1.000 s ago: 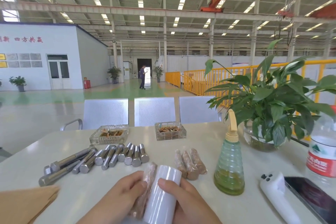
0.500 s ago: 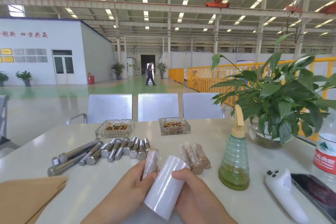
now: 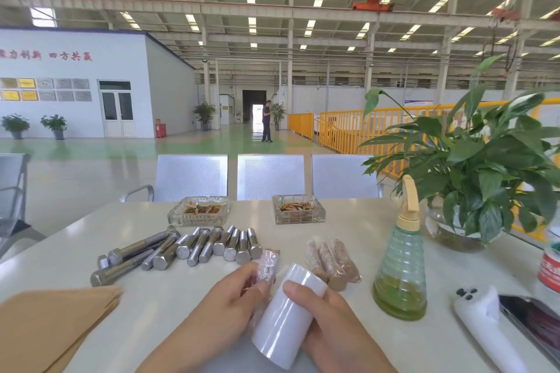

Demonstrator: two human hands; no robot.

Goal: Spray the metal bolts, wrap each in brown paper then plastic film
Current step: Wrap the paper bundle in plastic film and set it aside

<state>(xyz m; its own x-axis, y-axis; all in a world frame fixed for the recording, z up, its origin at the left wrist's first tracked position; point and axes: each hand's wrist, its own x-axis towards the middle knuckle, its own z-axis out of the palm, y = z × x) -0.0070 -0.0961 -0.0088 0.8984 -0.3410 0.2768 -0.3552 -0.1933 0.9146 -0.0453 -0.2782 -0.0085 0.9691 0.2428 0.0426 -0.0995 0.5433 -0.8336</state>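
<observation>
Film-wrapping step: left hand [image 3: 233, 291] grips the paper-wrapped bolt [image 3: 268, 260]; right hand [image 3: 330, 318] grips the film roll [image 3: 288, 315] at 3 o'clock; next, likely tearing the film.

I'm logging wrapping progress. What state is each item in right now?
Left hand: grips the paper-wrapped bolt.
Right hand: holds the plastic film roll.
Bare bolts: unwrapped, lying on the table.
Three wrapped bolts: finished, lying side by side.
Spray bottle: upright, partly filled.
Brown paper sheets: stacked.
</observation>
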